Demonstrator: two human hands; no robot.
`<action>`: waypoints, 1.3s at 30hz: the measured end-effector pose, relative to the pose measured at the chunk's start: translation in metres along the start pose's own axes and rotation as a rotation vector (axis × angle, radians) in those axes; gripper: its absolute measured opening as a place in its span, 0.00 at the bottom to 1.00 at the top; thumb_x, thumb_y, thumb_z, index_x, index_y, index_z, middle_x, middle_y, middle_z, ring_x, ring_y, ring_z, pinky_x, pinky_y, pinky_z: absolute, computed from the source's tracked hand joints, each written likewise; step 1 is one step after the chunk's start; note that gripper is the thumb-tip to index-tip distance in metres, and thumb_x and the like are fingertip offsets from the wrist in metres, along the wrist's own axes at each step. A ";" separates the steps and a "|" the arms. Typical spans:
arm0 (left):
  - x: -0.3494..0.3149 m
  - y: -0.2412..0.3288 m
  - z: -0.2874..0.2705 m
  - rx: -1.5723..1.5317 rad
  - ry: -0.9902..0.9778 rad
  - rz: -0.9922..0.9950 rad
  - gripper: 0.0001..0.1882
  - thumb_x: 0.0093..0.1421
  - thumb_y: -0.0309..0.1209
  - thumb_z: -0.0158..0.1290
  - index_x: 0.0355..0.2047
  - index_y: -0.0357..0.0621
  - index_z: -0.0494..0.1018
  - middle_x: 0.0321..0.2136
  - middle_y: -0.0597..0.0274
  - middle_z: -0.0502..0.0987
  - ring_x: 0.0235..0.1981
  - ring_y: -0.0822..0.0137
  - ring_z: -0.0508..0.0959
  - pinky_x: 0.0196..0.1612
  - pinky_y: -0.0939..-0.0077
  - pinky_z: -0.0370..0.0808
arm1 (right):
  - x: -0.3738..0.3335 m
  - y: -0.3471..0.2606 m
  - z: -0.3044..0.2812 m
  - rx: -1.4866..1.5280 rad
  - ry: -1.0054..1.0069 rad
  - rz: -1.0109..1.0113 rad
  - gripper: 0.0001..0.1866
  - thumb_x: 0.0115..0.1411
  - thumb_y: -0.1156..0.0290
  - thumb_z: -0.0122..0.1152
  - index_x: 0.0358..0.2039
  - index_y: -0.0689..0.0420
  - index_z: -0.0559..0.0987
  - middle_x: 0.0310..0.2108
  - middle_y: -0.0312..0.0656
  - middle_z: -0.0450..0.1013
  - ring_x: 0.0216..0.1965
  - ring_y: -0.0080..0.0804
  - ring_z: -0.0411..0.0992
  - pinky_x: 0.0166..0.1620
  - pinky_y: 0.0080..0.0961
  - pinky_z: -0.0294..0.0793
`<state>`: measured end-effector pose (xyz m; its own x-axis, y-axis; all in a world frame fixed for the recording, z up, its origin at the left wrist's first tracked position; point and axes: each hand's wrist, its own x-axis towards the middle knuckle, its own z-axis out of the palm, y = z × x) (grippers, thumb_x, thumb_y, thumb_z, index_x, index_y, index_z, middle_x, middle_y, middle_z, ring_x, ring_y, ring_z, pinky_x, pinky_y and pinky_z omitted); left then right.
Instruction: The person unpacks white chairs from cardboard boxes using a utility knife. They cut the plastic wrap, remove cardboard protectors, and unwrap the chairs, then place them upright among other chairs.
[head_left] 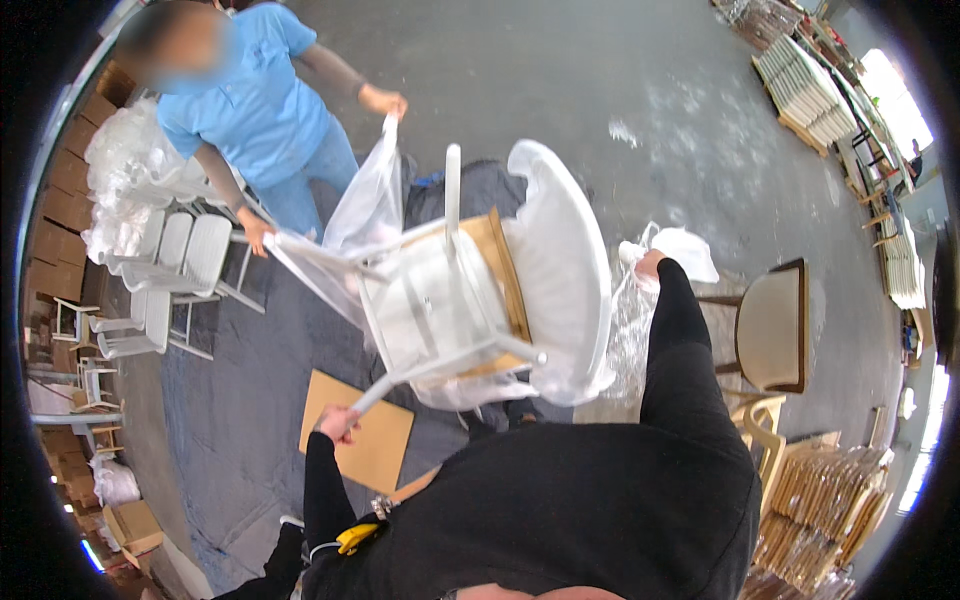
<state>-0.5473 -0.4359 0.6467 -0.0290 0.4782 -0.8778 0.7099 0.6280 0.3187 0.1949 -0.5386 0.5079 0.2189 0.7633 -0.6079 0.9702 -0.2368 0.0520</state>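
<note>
A white chair (430, 290) lies tipped in front of me, its legs pointing up and towards me. White foam wrap (565, 270) covers its curved back, and a piece of cardboard (505, 275) sits between seat and back. My left hand (338, 424) is closed round the end of one chair leg (375, 395). Out to the right, my right hand (650, 266) is closed on crumpled clear plastic film (632, 310), beside a white foam piece (685, 252). Across from me, a person in a blue shirt (255, 100) holds a translucent plastic bag (365, 200) spread at the chair's left side.
A dark blanket (250, 400) covers the floor, with a flat cardboard sheet (365, 430) near my left hand. White chairs (185, 260) stand at left by bundled plastic (125, 165). An upholstered chair (772, 325) and plastic-wrapped stacks (815, 510) are at right.
</note>
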 end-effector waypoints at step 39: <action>0.100 -0.046 0.103 -1.606 0.207 0.654 0.34 0.63 0.60 0.35 0.31 0.40 0.75 0.43 0.52 0.76 0.53 0.55 0.71 0.61 0.50 0.54 | 0.135 -0.359 0.000 1.636 -0.315 0.048 0.28 0.59 0.68 0.62 0.59 0.55 0.64 0.49 0.48 0.72 0.49 0.41 0.74 0.40 0.41 0.74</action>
<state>-0.5104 -0.4807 0.5072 -0.2195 0.8628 -0.4554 -0.6983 0.1870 0.6909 -0.1240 -0.3510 0.4072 0.0177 0.6425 -0.7661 -0.2071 -0.7473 -0.6314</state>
